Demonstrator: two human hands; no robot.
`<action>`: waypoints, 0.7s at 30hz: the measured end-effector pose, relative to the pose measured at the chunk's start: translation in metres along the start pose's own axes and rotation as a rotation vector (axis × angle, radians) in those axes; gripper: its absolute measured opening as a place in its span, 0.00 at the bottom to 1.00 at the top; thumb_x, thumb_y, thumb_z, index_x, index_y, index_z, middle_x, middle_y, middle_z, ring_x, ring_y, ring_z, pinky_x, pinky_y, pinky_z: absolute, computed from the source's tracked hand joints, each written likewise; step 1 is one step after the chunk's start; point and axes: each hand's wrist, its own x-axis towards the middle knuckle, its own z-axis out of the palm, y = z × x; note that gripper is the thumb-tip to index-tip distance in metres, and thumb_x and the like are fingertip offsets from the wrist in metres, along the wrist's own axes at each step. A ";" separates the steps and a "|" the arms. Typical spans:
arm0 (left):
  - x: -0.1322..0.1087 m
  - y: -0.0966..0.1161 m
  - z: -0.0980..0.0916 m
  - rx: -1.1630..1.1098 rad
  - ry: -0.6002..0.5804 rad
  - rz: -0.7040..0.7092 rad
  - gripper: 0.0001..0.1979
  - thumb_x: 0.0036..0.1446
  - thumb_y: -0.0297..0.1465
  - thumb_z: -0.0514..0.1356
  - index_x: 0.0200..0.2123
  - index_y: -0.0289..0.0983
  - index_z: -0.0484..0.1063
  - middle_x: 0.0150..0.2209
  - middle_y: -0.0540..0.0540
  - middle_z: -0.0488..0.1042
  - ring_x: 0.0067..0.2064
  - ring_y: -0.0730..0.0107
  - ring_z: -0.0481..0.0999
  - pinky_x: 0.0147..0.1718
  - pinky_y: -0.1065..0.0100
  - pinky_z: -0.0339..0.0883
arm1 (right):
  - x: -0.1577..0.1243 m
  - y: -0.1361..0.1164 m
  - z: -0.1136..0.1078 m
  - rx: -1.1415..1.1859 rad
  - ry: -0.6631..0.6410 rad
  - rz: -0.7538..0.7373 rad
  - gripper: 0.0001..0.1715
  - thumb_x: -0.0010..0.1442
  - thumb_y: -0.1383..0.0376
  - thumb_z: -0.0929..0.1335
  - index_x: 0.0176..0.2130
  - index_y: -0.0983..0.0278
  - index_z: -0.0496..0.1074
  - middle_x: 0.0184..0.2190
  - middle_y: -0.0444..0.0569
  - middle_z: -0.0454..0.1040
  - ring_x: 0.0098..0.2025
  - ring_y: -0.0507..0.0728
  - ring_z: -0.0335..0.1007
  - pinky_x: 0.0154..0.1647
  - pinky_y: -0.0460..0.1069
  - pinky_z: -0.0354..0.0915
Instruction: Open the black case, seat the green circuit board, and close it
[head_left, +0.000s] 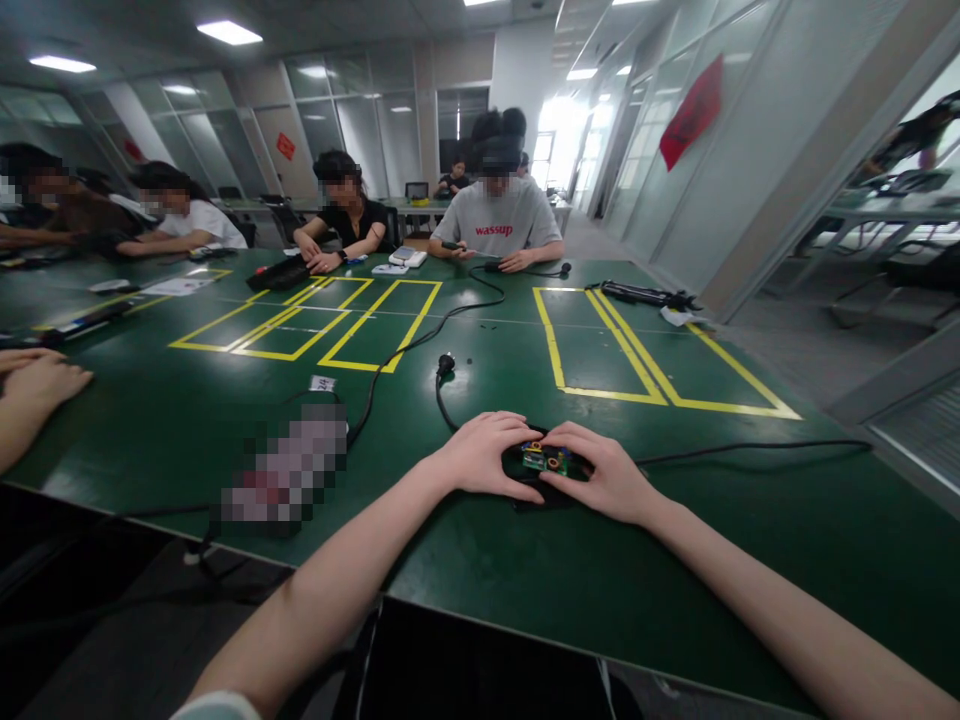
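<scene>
Our left forearm [341, 575], with a pale sleeve [217, 707] at the bottom corner, and our right forearm [772, 612] reach in over the green table [562, 590]. Between our hands, towards the near side of the table, is a black casing [551, 497] with a small green circuit board [534, 461] showing inside it. We see a copper-coloured coil [553, 463] on the board. Our left hand [484, 455] curves round the casing's left end, and our right hand [604, 470] curves round its right end; on both, the fingers and thumb stand partly apart with the casing gripped between them.

Just beyond our left hand lies a black plug [446, 366] on its cord. To the left of us is a pixelated object [289, 470], too obscured to name, with a paper label [322, 384] near its top. A black cable [750, 453] runs off to our right. Farther across, yellow tape [611, 395] marks out boxes, and a person in a grey T-shirt [499, 222] sits facing us.
</scene>
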 end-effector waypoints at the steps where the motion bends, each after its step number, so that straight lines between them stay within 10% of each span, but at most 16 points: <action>1: 0.000 -0.001 0.000 0.002 -0.005 -0.004 0.40 0.44 0.53 0.75 0.57 0.42 0.75 0.59 0.39 0.77 0.64 0.48 0.71 0.66 0.51 0.60 | 0.000 0.001 0.001 -0.001 -0.002 -0.005 0.12 0.63 0.58 0.71 0.46 0.59 0.76 0.44 0.52 0.78 0.44 0.61 0.78 0.45 0.54 0.75; 21: -0.002 -0.004 -0.007 -0.033 0.078 0.006 0.24 0.54 0.44 0.72 0.50 0.40 0.78 0.50 0.41 0.79 0.55 0.54 0.75 0.55 0.57 0.69 | 0.005 -0.003 0.005 -0.114 -0.066 0.024 0.23 0.58 0.60 0.73 0.52 0.60 0.72 0.50 0.54 0.75 0.47 0.62 0.76 0.48 0.56 0.71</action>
